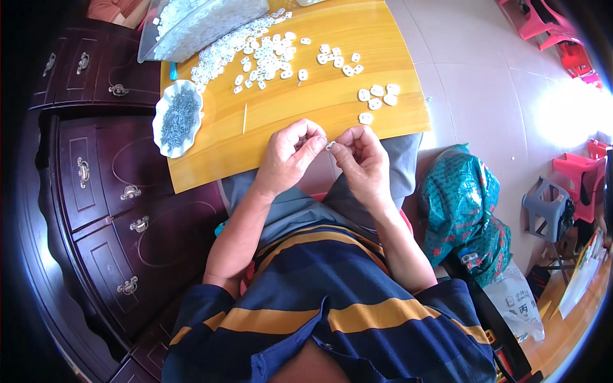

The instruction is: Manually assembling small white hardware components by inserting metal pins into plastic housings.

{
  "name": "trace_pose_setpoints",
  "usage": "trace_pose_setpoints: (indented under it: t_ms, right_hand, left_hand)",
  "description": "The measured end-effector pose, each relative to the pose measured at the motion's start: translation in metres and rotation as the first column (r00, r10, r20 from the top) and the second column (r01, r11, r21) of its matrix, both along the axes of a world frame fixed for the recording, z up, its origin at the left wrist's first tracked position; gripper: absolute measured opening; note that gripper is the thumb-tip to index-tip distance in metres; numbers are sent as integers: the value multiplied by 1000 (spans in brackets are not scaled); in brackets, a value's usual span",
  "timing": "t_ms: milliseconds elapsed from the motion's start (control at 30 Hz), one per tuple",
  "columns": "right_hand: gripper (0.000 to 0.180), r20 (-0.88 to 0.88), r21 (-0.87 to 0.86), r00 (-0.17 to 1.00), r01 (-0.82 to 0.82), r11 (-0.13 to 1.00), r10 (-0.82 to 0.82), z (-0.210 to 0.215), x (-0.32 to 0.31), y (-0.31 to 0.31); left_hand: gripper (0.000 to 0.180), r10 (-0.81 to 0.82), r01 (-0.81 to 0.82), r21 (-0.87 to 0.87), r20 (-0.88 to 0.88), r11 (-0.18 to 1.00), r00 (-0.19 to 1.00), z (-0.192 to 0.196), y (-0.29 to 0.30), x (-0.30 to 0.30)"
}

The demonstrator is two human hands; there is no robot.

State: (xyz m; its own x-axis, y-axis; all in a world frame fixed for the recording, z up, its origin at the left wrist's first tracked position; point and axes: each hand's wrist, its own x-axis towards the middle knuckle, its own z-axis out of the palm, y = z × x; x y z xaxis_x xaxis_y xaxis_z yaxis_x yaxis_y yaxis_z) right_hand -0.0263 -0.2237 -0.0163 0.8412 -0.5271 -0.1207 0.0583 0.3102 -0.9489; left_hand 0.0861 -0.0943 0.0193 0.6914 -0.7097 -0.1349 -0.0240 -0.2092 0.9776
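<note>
Just past the table's near edge, my hands meet in front of me at a small white plastic piece [330, 145]. My right hand [365, 165] pinches it between thumb and forefinger. My left hand [288, 156] is closed too, its thumb and forefinger pressed together at the piece's left side; whatever sits in that pinch is hidden. Similar white pieces with holes lie on the yellow wooden table [217, 150], in a large pile [268, 60] and a small group [375, 96] at the right. A scalloped white bowl [159, 140] holds many small grey metal pins or screws.
A thin white stick [244, 119] lies on the table. At the back left stands a clear bin [148, 45] full of white pieces. Dark drawers [96, 185] border the left. Green plastic bags [456, 198] and a grey stool [546, 207] are on the right.
</note>
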Motion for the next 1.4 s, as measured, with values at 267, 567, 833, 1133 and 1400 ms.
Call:
trace_pose_setpoints:
  t_ms: [267,567,833,1133,1400]
  right_hand:
    - [11,-37,-101,999,20,995,-24,1,-2,-1]
    - [13,-43,-117,999,-1,993,-4,1,-3,-2]
    - [15,7,74,1000,13,997,-13,6,-3,0]
    - [16,4,102,1000,26,994,-27,7,-2,0]
    - [15,41,152,999,28,988,-35,9,-1,-3]
  left_hand:
    - [10,-37,37,44,13,998,999,0,-2,2]
    - [16,-85,81,81,50,993,995,1,-4,0]
    - [17,-61,61,42,2,997,998,2,-4,-3]
    - [18,-50,51,8,-35,999,998,-3,-5,-4]
    - [15,-40,37,-39,-85,999,996,1,-10,-3]
